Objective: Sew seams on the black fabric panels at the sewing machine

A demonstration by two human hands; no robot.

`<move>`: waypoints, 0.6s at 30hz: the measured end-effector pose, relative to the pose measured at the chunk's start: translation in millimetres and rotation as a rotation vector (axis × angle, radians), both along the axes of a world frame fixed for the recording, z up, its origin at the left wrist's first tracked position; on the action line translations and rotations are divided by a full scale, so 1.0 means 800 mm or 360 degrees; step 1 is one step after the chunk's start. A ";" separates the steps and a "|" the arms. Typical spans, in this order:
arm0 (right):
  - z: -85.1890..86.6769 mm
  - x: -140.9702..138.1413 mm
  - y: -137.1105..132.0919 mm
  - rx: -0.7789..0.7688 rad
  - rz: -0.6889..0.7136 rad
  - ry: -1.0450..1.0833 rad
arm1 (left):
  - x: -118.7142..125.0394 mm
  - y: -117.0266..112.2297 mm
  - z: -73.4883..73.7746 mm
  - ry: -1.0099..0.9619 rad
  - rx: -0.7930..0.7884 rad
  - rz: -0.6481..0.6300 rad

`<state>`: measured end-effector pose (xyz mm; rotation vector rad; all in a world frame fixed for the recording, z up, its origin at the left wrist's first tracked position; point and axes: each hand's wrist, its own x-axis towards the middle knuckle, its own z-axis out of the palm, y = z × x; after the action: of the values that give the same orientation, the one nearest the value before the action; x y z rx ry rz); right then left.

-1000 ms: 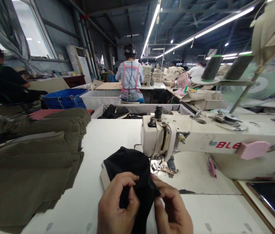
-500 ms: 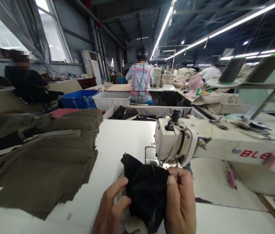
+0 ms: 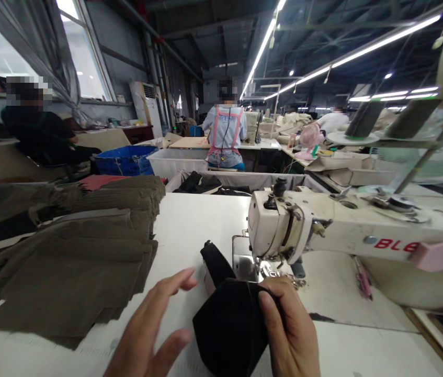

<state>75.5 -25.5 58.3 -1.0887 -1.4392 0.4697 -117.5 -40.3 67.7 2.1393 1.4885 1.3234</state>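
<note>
My right hand (image 3: 290,330) grips a folded black fabric piece (image 3: 229,322) just in front of the presser foot (image 3: 270,269) of a white sewing machine (image 3: 323,230). My thumb lies on top of the cloth. My left hand (image 3: 148,332) hovers to the left of the fabric with its fingers stretched out and apart, holding nothing. A narrow end of the black piece sticks up toward the machine's needle plate.
A tall stack of olive-green cut fabric (image 3: 68,246) fills the left side of the white table (image 3: 190,225). Thread cones (image 3: 364,119) and a fan stand at the right. A person in a pink-strapped apron (image 3: 225,133) sits ahead; another person in black (image 3: 36,133) sits at the left beside a blue bin (image 3: 125,159).
My left hand has let go of the black fabric and moved out to the left, fingers spread. My right hand keeps its grip and holds the piece lower, near the presser foot.
</note>
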 end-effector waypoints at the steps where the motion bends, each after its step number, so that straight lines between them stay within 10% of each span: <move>1: 0.002 0.000 -0.002 0.0077 0.0020 -0.0059 | 0.010 0.003 0.007 0.0009 -0.0020 -0.0038; 14: 0.008 0.040 -0.008 0.0114 0.0267 -0.0322 | 0.061 0.004 0.005 -0.0628 -0.0710 -0.0152; 18: 0.008 0.049 -0.008 -0.0098 0.0368 -0.0376 | 0.060 -0.006 -0.004 -0.0478 -0.0486 -0.0049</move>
<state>114.6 -31.7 64.5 -1.0574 -1.7807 0.5665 -69.6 -45.4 64.5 1.6864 1.4216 1.2477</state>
